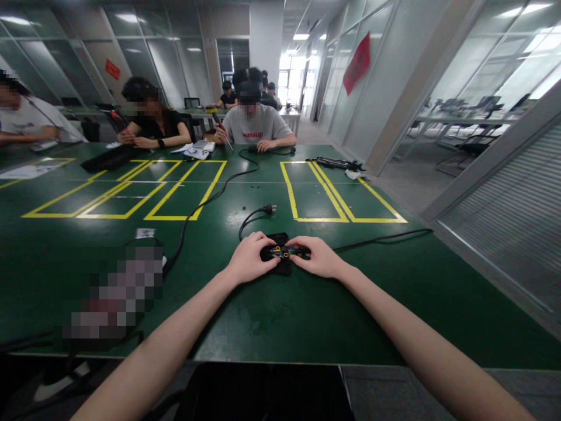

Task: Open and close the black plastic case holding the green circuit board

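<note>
A small black device [284,251] with an exposed circuit board, on which orange ring-like parts show, is held low over the green table. Its left end is pinched between the thumb and fingers of my left hand [252,257]. My right hand [319,256] grips the right end in the same way. Beneath the device lies a flat black piece [284,269], partly covered by it and by my fingers. Black cables run off on both sides, and a plug [269,209] lies just beyond my hands.
Yellow tape rectangles [322,220] mark the green table [272,327]. A blurred-out object [118,292] lies left. Black tools [335,164] and a black tray [107,158] lie farther back. Across the table, a person [256,123] holds a screwdriver; others sit to the left.
</note>
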`<state>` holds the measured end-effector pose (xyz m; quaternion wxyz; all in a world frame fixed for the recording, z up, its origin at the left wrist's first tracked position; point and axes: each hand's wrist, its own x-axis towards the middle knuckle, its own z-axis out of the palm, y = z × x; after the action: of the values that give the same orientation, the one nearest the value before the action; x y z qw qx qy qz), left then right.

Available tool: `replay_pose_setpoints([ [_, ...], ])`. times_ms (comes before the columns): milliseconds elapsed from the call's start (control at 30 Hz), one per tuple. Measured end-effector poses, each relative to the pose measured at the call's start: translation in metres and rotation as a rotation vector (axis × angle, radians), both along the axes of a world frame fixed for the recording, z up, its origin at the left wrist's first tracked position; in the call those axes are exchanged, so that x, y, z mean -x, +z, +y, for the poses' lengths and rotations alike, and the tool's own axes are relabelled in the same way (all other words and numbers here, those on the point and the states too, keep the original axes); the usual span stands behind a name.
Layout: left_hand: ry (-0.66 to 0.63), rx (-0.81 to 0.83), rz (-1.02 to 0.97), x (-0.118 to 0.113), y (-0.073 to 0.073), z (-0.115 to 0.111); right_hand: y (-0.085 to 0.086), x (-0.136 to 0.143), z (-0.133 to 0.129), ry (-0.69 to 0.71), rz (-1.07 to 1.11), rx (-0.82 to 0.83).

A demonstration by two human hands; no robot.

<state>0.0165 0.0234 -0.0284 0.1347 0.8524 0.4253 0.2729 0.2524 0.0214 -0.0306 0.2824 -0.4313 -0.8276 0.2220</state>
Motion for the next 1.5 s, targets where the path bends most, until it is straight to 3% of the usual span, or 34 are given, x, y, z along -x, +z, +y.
replay_pose_setpoints([
  [333,-0.035,0.034,-0.197,0.014,0.005,0.003,-0.003,0.002,-0.001,-0.058,-0.142,-0.04],
  [500,-0.095,0.051,-0.145,0.019,0.002,0.007,-0.003,0.004,-0.001,-0.112,-0.12,-0.016],
  [733,-0.038,0.015,-0.036,0.018,-0.008,0.015,-0.004,0.002,0.003,-0.141,-0.065,0.012],
  [1167,-0.016,0.024,-0.016,0.018,-0.008,0.018,0.0,-0.009,0.004,-0.096,-0.047,0.048],
  [1367,0.017,0.024,-0.081,0.019,0.004,0.016,0.014,-0.017,0.005,-0.133,-0.051,-0.134],
  [1500,-0.079,0.106,-0.21,0.025,0.017,0.011,0.025,-0.017,-0.006,-0.039,-0.035,-0.207],
])
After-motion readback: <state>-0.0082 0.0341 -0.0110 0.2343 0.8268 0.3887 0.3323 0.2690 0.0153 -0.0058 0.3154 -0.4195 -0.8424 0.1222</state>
